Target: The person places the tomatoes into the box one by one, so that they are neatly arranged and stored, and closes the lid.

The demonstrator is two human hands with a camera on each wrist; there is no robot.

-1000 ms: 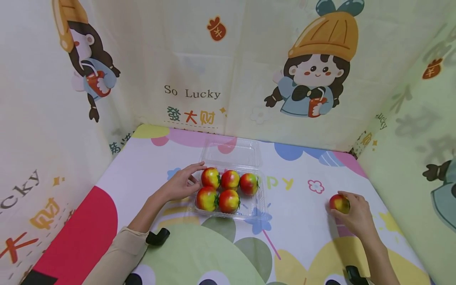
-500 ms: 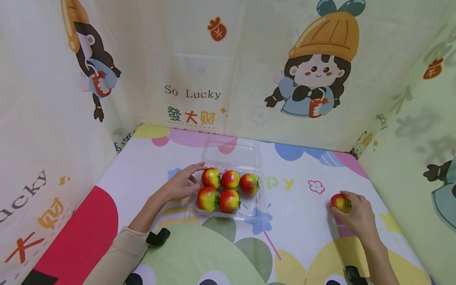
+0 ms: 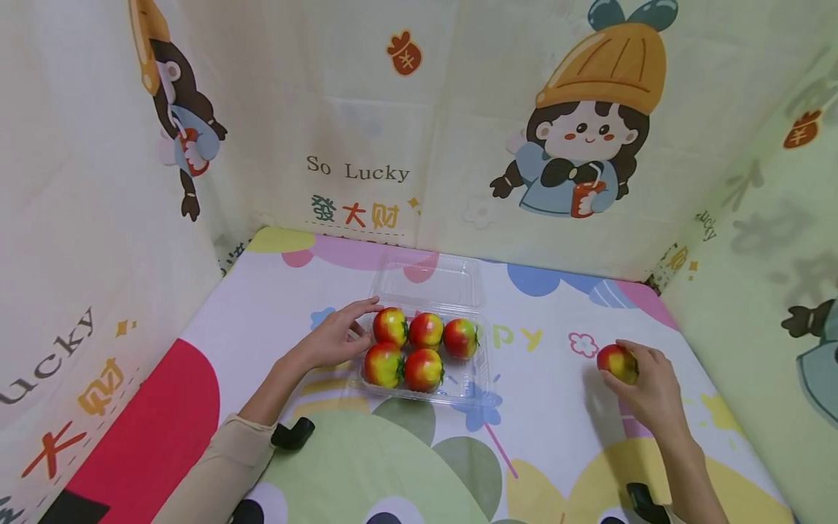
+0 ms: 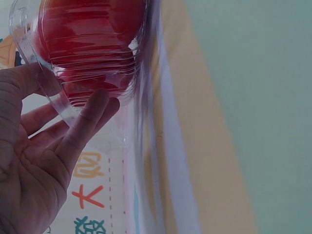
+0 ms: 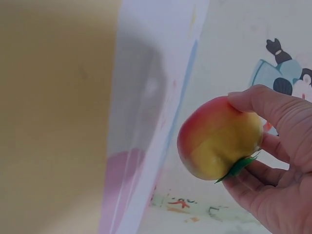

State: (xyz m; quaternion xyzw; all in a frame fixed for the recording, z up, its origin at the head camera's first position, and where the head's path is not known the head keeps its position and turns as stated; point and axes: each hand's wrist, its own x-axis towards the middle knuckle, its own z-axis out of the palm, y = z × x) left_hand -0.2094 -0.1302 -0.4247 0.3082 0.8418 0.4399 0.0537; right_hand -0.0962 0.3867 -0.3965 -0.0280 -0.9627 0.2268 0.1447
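Note:
A clear plastic clamshell box (image 3: 481, 378) lies with its lid (image 3: 428, 280) folded back. Several round red-and-yellow fruits (image 3: 423, 370) with green leaves sit inside, in two rows, with a gap at the front right. My left hand (image 3: 334, 338) holds the box's left edge; its thumb and fingers (image 4: 87, 114) meet the ridged wall and rim in the left wrist view. Well to the right, my right hand (image 3: 651, 382) grips another red-and-yellow fruit (image 5: 217, 139) between thumb and fingers, green leaves toward the palm. That fruit is off the table, its shadow beneath.
A patterned cloth (image 3: 550, 393) covers the table. Printed fabric walls stand at the back (image 3: 458, 145), left (image 3: 85, 218) and right (image 3: 753, 218). Black wrist devices (image 3: 293, 434) sit at both wrists.
My right hand has raised the fruit from the table and shifted it slightly left. My left hand stays at the box. The head view has turned a little to the left.

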